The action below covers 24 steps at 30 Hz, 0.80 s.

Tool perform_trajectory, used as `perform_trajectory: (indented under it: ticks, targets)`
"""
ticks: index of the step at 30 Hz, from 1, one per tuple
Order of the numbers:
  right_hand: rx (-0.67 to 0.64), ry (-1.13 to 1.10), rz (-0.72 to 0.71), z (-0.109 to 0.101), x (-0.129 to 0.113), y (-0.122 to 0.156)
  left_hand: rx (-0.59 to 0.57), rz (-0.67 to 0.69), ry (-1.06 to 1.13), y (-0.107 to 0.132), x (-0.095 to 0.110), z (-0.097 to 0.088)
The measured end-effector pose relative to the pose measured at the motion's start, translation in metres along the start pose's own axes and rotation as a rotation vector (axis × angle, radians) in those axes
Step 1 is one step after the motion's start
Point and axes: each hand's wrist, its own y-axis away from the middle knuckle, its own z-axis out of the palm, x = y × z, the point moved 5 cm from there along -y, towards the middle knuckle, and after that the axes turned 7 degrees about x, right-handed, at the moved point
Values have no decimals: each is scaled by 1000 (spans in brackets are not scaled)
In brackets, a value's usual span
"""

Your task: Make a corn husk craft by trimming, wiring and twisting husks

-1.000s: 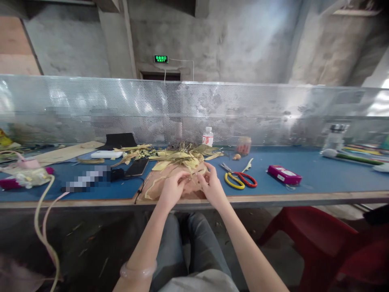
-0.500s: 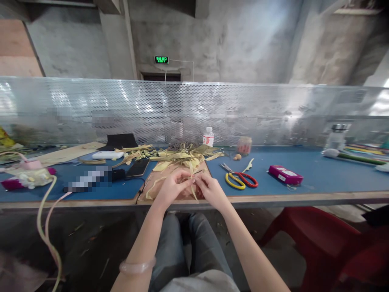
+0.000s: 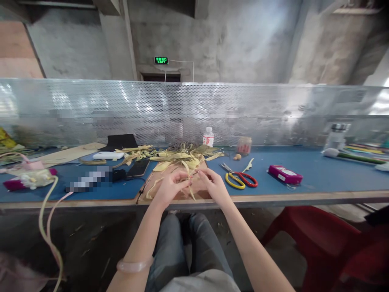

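Note:
My left hand (image 3: 172, 185) pinches a pale yellow strip of dried husk (image 3: 192, 193) between thumb and fingertips. One end of the strip hangs down over the brown board (image 3: 203, 194), and the other points up toward the pile. Just to its right, my right hand (image 3: 212, 185) is closed with thumb and forefinger together, a small gap from the left fingertips. Whatever it pinches is too small to make out. Beyond both hands lies a heap of dried husks (image 3: 179, 156), pale yellow to greenish brown.
Scissors (image 3: 240, 179) with yellow and red handles lie right of the board, near a purple packet (image 3: 285, 175). Behind stand a white-labelled bottle (image 3: 208, 138) and a jar (image 3: 244, 145). A black phone (image 3: 138, 168) and cables are at left. A red chair (image 3: 316, 231) stands at right.
My right hand has drawn slightly away to the right, so a gap now shows between the two hands. My left hand still pinches the husk strip, which has shifted a little left.

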Motion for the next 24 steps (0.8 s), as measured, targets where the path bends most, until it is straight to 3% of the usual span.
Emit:
perform_trajectory:
  ticks: [2, 5, 10, 15, 20, 24]
  targets:
    - [22, 24, 5, 3, -1, -5, -35, -12, -2, 0, -2, 1]
    - [-43, 13, -15, 15, -5, -10, -61, -15, 37, -1, -2, 2]
    - [-16, -293, 142, 27, -1, -11, -67, -49, 212, 0, 1, 1]
    - [-31, -508, 274, 29, 2, -11, -94, -59, 225, 2, 2, 1]
    - [-18, -474, 275, 29, -2, -14, -127, -77, 194, 1, 0, 2]
    - [-45, -285, 186, 27, -6, -17, -141, -53, 158, 0, -2, 2]
